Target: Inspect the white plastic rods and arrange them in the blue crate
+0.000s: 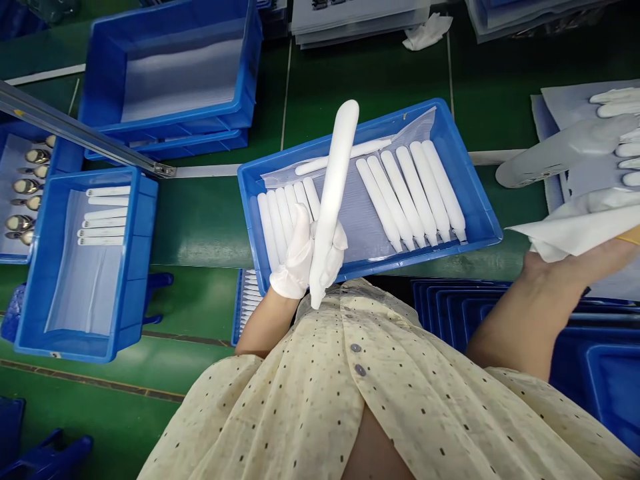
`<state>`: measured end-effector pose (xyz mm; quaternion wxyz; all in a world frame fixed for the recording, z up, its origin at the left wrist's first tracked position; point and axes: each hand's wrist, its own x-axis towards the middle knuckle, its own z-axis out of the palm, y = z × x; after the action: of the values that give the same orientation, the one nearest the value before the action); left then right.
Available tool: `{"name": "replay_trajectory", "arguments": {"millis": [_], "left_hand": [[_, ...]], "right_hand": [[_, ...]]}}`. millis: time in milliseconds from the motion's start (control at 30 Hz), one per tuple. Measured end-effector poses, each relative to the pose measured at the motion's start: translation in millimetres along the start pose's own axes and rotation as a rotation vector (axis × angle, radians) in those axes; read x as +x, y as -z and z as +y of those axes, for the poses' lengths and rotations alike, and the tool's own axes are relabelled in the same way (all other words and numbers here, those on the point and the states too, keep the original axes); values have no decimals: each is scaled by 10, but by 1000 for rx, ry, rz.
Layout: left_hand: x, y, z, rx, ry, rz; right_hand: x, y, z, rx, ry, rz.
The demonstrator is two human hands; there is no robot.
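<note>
My left hand (313, 257), in a white glove, is closed around a long white rod-like piece (336, 170) with a rounded far end and a narrow near tip. It holds the piece tilted over a blue tray (435, 107), where several similar white pieces (395, 200) lie in two groups on a liner. One more piece (345, 157) lies along the tray's back wall. At the right edge my right hand (595, 260) is with a white cloth (575, 230), its fingers mostly hidden. Just beyond it is a greyish bottle-shaped object (555, 157).
A blue bin (133, 240) with white strips stands at left, beside a tray of shiny metal pieces (25, 190). Large stacked blue bins (250, 73) stand behind. A metal bar (90, 133) crosses at left. Blue trays (450, 313) are stacked below right.
</note>
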<state>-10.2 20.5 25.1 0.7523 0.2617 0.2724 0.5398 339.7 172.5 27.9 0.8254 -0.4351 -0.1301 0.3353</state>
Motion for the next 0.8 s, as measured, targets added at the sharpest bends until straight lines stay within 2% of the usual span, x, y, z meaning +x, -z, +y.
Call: {"name": "replay_trajectory", "arguments": {"millis": [100, 200, 267, 367, 500, 567, 667, 733, 800], "left_hand": [[17, 51, -41, -49, -14, -108], [14, 50, -47, -102, 0, -161], [6, 21, -33, -96, -22, -129], [4, -30, -11, -77, -89, -43], [16, -43, -28, -11, -127, 97], [23, -11, -55, 206, -72, 266], [23, 63, -85, 554, 47, 534], [11, 101, -93, 595, 48, 574], [-9, 105, -102, 516, 2, 500]], "right_hand": [[-161, -200, 150, 214, -13, -280], [-325, -365, 386, 156, -2, -321], [-476, -450, 545, 78, 34, -414], [-811, -587, 680, -44, 185, -706], [-1391, -777, 629, -130, 359, -1101], [-1676, -805, 572, -187, 471, -1276], [-2003, -734, 547, -272, 818, -1575], [-2099, -672, 593, -301, 1047, -1708], [-2072, -666, 684, -341, 1114, -1721]]}}
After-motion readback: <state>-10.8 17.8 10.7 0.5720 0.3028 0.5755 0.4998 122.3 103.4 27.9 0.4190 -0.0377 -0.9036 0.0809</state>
